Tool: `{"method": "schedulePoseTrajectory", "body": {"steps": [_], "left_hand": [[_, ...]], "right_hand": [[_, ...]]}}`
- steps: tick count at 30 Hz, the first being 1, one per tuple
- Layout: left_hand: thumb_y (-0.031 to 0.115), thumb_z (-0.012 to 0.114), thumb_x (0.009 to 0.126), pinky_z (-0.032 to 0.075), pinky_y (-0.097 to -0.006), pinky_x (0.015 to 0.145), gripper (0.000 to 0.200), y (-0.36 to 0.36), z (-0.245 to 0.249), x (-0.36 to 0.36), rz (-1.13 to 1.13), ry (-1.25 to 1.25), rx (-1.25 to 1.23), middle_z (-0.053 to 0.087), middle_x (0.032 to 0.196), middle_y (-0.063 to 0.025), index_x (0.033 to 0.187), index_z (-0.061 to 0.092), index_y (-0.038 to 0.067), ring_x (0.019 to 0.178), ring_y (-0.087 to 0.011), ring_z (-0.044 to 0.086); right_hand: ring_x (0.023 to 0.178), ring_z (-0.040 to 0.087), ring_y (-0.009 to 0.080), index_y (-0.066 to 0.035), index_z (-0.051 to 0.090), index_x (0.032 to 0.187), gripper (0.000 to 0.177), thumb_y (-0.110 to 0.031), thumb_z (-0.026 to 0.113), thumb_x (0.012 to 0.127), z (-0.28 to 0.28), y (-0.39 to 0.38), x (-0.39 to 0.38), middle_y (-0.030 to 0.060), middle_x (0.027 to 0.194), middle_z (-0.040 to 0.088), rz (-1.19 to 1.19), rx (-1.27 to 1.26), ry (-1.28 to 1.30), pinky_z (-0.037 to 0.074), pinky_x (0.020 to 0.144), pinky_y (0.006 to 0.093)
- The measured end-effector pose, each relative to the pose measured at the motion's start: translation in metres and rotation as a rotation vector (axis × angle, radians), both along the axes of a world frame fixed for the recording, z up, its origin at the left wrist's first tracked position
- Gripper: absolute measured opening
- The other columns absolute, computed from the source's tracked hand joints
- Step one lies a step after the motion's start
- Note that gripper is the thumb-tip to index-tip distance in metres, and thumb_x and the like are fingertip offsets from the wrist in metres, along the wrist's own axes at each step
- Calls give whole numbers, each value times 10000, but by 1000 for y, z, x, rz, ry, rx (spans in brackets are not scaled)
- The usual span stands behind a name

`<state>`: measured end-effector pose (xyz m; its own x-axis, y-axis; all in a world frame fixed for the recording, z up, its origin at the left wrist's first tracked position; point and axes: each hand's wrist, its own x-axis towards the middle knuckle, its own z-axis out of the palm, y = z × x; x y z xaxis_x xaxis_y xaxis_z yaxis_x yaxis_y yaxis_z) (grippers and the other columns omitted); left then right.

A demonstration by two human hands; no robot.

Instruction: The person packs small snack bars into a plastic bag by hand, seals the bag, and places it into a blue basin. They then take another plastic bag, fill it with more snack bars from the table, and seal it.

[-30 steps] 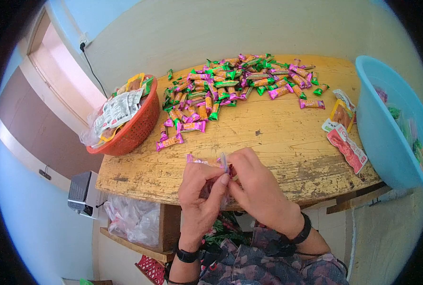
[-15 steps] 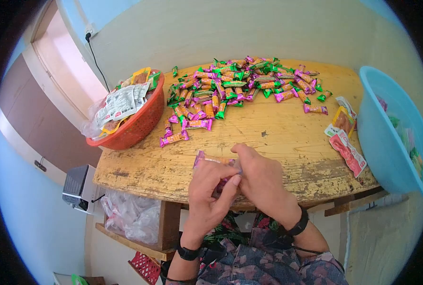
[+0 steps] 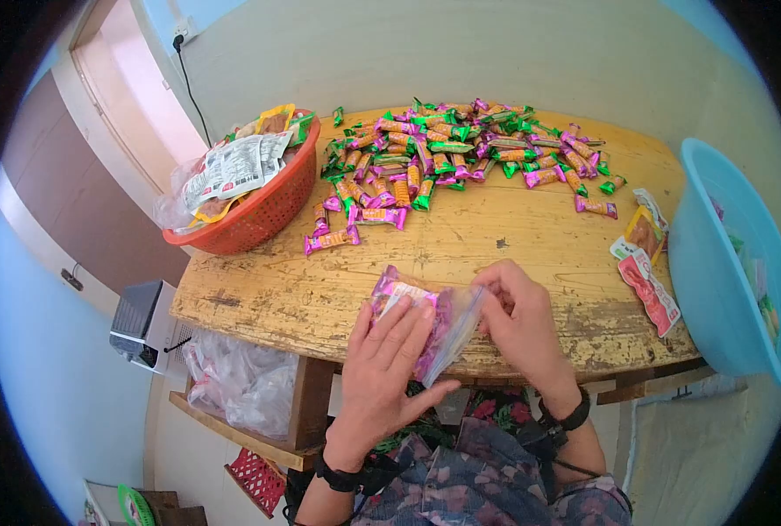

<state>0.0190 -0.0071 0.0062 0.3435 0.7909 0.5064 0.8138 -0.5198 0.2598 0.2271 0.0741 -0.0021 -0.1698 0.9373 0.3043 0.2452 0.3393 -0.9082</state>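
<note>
A clear zip bag (image 3: 450, 324) with purple-wrapped snacks inside lies at the front of the yellow wooden table (image 3: 259, 294). Flat across its left part rests my left hand (image 3: 386, 373), fingers stretched out and thumb apart near the bag's lower corner. My right hand (image 3: 526, 324) pinches the upper right corner, at the end of the bag's zip strip. Beyond the hands is a heap of small snack packets (image 3: 461, 145) in purple, green and orange wrappers.
A red basket (image 3: 268, 215) of pouches stands at the left edge, a blue basin (image 3: 715, 289) holding packages at the right. Two loose pouches (image 3: 649, 294) lie beside the basin. An open drawer (image 3: 307, 412) below the table holds plastic bags (image 3: 241, 386).
My left hand has opened from a pinch and now lies flat on the bag. My right hand has moved right along the zip edge, so more of the bag shows.
</note>
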Motion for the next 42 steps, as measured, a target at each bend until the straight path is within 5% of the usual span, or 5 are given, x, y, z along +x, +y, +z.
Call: {"method": "schedulePoseTrajectory", "body": {"steps": [14, 20, 29, 35, 42], "left_hand": [[48, 809, 820, 461, -503, 1151, 754, 6, -8, -11, 8, -252, 205, 649, 1394, -221, 1516, 522, 17, 1326, -382, 619], [-9, 750, 894, 509, -389, 1078, 721, 16, 25, -11, -60, -925, -106, 670, 1344, -162, 1559, 470, -1, 1236, -235, 658], [74, 755, 906, 479, -377, 1116, 769, 56, -4, -17, -271, -1383, -513, 657, 1397, -124, 1589, 414, -16, 1295, -204, 623], [84, 814, 892, 549, -360, 984, 852, 53, -1, -8, -409, -1283, -430, 658, 1354, -82, 1607, 359, 3, 1190, -207, 660], [102, 892, 827, 511, -348, 1039, 846, 48, -8, -15, -193, -816, -327, 665, 1350, -77, 1558, 473, 20, 1211, -170, 636]], "right_hand": [[689, 681, 105, 24, 675, 1222, 237, 30, 574, 1007, 51, -5, 9, 66, 823, 704, 333, -219, 354, 553, 584, 245], [771, 742, 151, 51, 653, 1226, 216, -16, 630, 1023, 92, 9, 1, 122, 965, 757, 393, -130, 357, 601, 614, 272], [1193, 674, 153, -42, 519, 1492, 714, -105, 848, 860, 60, 24, 28, 132, 1297, 683, 190, 43, -145, 573, 840, 271], [1253, 643, 230, -23, 463, 1523, 765, -90, 840, 861, 22, 13, 18, 149, 1414, 629, 414, -85, 11, 514, 1070, 380], [1198, 657, 193, 6, 519, 1470, 636, -26, 789, 895, 19, 6, 9, 124, 1332, 675, 417, -134, 115, 518, 1056, 363]]}}
